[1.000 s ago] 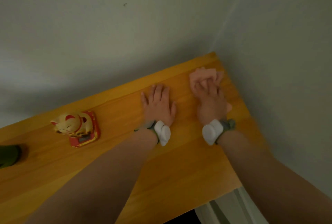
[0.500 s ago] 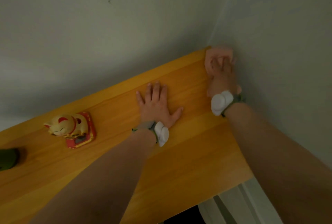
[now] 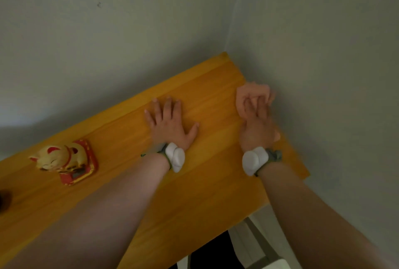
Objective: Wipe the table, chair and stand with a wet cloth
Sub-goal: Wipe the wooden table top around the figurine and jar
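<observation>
The orange wooden table point(image 3: 207, 182) fills the lower part of the head view and ends in a wall corner at the far right. My right hand point(image 3: 257, 126) presses a crumpled pink cloth point(image 3: 244, 94) flat against the tabletop along its right edge, next to the wall. The cloth shows past my fingertips; part of it lies under the hand. My left hand point(image 3: 170, 122) rests palm down on the wood with fingers spread, holding nothing. Both wrists carry white and grey bands.
A golden lucky-cat figure point(image 3: 62, 158) on a red base stands on the table at the left. A dark object point(image 3: 4, 199) sits at the far left edge. White frame parts point(image 3: 259, 245) show below the table's near right corner. Grey walls close the back and right.
My right hand pushed the cloth up into the far right corner, then drew it back toward me along the right edge. My left hand stayed flat in about the same place.
</observation>
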A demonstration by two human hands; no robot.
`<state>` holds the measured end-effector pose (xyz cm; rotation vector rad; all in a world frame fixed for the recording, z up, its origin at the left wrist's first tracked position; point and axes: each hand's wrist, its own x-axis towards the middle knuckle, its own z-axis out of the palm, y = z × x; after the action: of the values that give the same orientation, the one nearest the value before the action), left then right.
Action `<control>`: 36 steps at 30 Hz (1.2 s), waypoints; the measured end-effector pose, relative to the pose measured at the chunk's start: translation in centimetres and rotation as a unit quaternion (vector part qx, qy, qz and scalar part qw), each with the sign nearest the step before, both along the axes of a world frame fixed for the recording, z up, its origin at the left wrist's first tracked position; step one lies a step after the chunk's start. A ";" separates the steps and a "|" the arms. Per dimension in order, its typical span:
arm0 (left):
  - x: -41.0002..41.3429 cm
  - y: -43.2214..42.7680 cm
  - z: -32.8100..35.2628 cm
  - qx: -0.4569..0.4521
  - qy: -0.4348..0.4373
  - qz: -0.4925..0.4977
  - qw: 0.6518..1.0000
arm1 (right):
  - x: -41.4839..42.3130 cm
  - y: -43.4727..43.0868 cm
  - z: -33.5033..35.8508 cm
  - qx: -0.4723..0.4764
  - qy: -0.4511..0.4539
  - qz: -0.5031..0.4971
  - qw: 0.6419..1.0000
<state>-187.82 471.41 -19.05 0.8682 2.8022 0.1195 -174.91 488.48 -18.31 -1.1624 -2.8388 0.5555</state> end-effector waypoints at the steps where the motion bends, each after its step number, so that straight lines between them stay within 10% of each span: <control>1: 0.7 0.3 0.2 0.004 -0.004 -0.014 1.000 | 1.2 -1.3 -0.1 -0.001 0.011 0.008 1.000; 6: 5.9 1.2 0.4 0.055 -0.023 -0.101 0.993 | 6.0 -2.7 0.0 0.008 0.025 0.148 0.989; 12: 8.3 0.7 -0.4 0.043 -0.020 -0.137 0.989 | 7.9 -2.4 0.3 0.015 0.042 -0.058 0.997; 18: 8.5 0.7 -0.7 0.033 -0.016 -0.147 0.988 | 9.1 -5.0 -0.1 -0.019 0.016 0.096 0.995; 26: 8.4 0.9 -0.5 0.011 -0.021 -0.144 0.989 | 13.8 -4.4 0.6 -0.006 0.029 -0.193 0.981; 32: 8.3 0.9 -0.5 0.020 -0.024 -0.139 0.990 | 14.5 -7.6 0.1 0.006 0.029 0.005 1.000; 36: 8.4 0.8 -0.4 0.028 -0.027 -0.137 0.990 | 15.4 -3.5 0.6 -0.001 0.016 -0.163 0.987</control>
<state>-179.44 472.24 -19.42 1.2321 2.6098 0.1762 -159.48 484.99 -17.70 -1.5577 -2.5411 0.5481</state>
